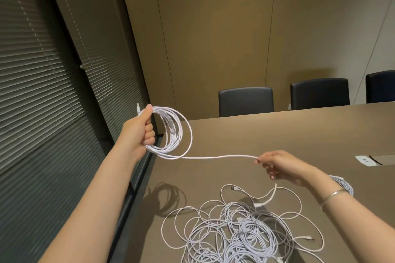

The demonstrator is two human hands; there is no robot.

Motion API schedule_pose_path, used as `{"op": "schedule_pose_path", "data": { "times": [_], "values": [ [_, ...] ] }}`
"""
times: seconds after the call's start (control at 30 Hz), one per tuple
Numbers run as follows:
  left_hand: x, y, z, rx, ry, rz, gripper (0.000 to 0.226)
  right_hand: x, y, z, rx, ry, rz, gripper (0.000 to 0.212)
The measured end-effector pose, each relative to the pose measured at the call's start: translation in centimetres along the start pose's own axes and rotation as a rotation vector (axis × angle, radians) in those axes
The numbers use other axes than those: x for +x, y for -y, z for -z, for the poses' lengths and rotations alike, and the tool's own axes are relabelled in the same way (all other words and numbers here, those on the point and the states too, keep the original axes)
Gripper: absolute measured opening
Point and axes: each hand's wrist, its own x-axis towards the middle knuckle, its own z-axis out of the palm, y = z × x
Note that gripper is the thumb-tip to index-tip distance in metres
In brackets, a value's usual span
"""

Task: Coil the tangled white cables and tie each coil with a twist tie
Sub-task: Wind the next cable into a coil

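Left hand [142, 132] grip clamped on coil [171, 132]; right hand [277, 166] pinches the cable [218, 157] toward 3 o'clock. Light, limp, probably slippery; hold near the coil.

**Both arms out, both hands closed on cable**

The left hand [142, 129] is raised at the end of an outstretched bare forearm, fingers curled in a fist around the coil [173, 132]. The right hand [280, 165] sits lower, palm down, fingertips pinching the strand [218, 157]. A bangle [333, 195] circles the right wrist.
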Motion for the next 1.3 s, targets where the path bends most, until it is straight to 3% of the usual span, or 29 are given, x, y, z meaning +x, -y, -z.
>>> {"op": "schedule_pose_path", "data": {
  "times": [0.27,0.37,0.53,0.6,0.7,0.8,0.9,1.03,1.2,1.27,1.3],
  "values": [
    [-1.0,1.7,-1.9,0.174,0.146,0.046,0.049,-2.2,7.4,-4.9,0.234,-0.147,0.421,0.017],
    [-1.7,2.2,-2.7,0.223,0.191,0.053,0.049,-3.1,9.2,-6.8,0.193,-0.155,0.52,0.022],
    [-2.5,2.5,-3.8,0.162,0.263,0.08,0.051,-4.2,10.6,-9.0,0.113,0.032,0.597,0.019],
    [-2.6,2.4,-3.9,0.137,0.207,0.069,0.05,-4.5,10.6,-9.4,0.085,0.039,0.663,0.019],
    [-2.3,2.4,-3.7,0.093,0.05,0.032,0.045,-4.4,10.2,-9.3,-0.045,-0.193,0.798,0.019],
    [-1.9,2.5,-3.3,0.011,-0.094,-0.009,0.034,-4.2,9.6,-8.9,0.0,-0.386,0.885,0.02],
    [-1.4,2.6,-3.0,-0.034,-0.172,-0.043,0.021,-4.2,9.5,-8.3,0.132,-0.446,0.832,0.018],
    [-1.3,2.7,-2.7,-0.072,-0.22,-0.059,0.019,-4.3,9.7,-7.7,0.404,-0.305,0.679,0.015],
    [-1.1,3.1,-2.5,-0.15,-0.299,-0.075,0.023,-4.7,10.2,-7.5,0.566,-0.432,0.602,0.031],
    [-1.0,3.0,-2.5,-0.128,-0.275,-0.072,0.011,-5.1,10.6,-7.6,0.58,-0.408,0.608,0.025],
    [-1.1,3.0,-2.5,-0.107,-0.252,-0.065,0.017,-5.3,10.6,-7.7,0.5,-0.382,0.635,0.02]
  ]
}}
